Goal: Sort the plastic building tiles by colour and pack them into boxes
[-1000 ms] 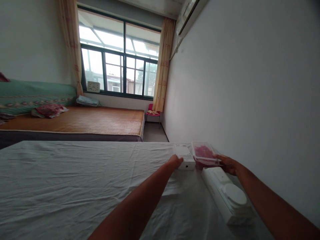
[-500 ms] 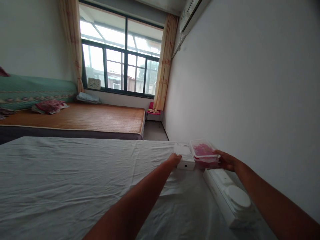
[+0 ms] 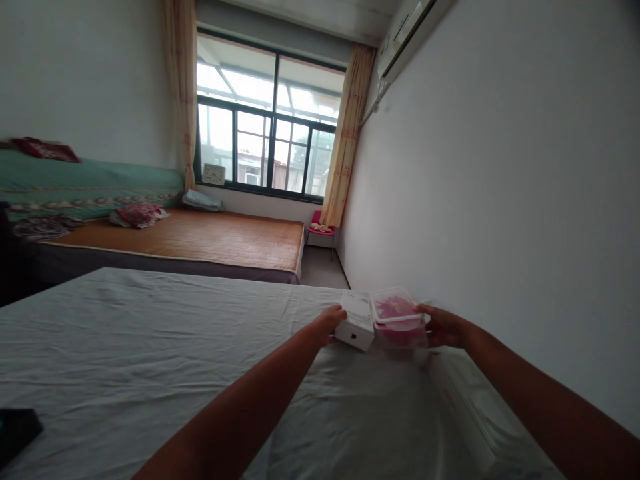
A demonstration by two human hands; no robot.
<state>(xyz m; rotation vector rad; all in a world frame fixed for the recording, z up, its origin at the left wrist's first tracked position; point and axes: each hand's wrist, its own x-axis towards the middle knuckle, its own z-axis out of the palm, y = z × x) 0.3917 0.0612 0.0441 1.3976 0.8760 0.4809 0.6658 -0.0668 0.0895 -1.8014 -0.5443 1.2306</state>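
Both arms reach to right of centre, at the far edge of the sheet-covered bench (image 3: pixel 150 360). Left hand (image 3: pixel 331 321) is closed on the left end of the white box (image 3: pixel 356 320), fingers curled over its edge; fingertips hidden behind the box. Right hand (image 3: pixel 443 327) is clasped round the right end of the clear container (image 3: pixel 399 321) with pink contents, thumb up near the lid rim. Box and container sit side by side and touch. Against half a second ago, the box has turned: its near corner now points toward the lower frame, and its small dark mark faces lower left rather than straight on. The container is smeared with motion blur where it was sharp before, and it lies a little further left of the long white device (image 3: pixel 480 413) in the lower right. Whether either thing is clear of the sheet cannot be told; a shadow lies under both. Both hands look to be bearing on their things, no longer only resting against them. The view itself has swung: the window (image 3: pixel 270 147) has moved from upper left toward upper centre, and a dark flat object (image 3: pixel 13 430) has come into the lower left corner. Mat-covered bed (image 3: pixel 200 240) lies beyond the bench, as before.
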